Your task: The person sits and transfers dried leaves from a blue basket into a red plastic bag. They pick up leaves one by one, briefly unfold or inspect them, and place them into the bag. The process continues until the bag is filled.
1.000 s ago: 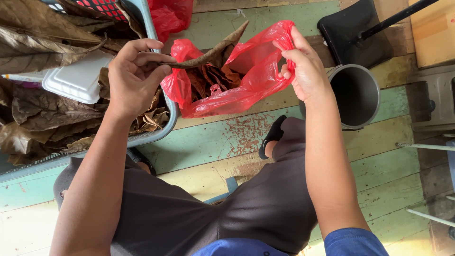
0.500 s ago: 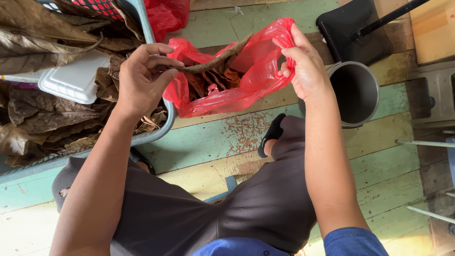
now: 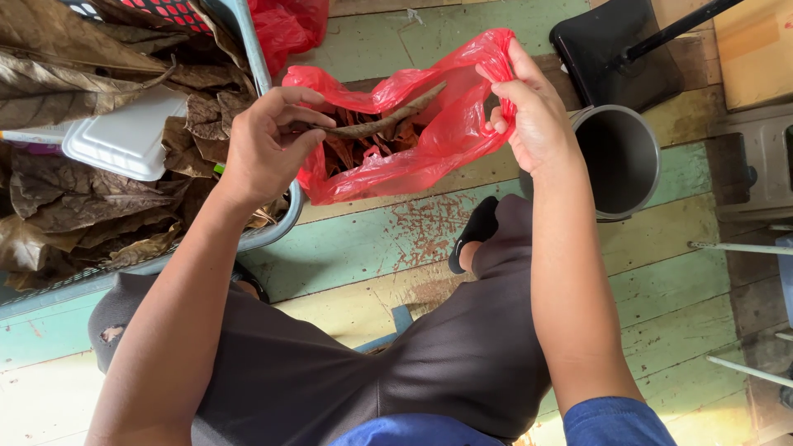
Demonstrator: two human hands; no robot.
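My left hand (image 3: 268,144) pinches one end of a curled dry brown leaf (image 3: 384,120), whose other end lies inside the mouth of a red plastic bag (image 3: 429,149). The bag holds several more dry leaves. My right hand (image 3: 533,116) grips the bag's right rim and holds it up above the floor. Just left of my left hand stands a grey basket (image 3: 277,227) heaped with dry brown leaves (image 3: 74,190).
A white foam box (image 3: 124,136) lies on the leaves in the basket. A grey metal pot (image 3: 619,161) stands right of my right hand, a black stand base (image 3: 615,49) behind it. Another red bag (image 3: 285,25) sits at the top. Painted floorboards (image 3: 380,248) run underneath.
My left hand moved right and slightly down, carrying the leaf further into the red bag. The right hand kept the bag's rim in place.
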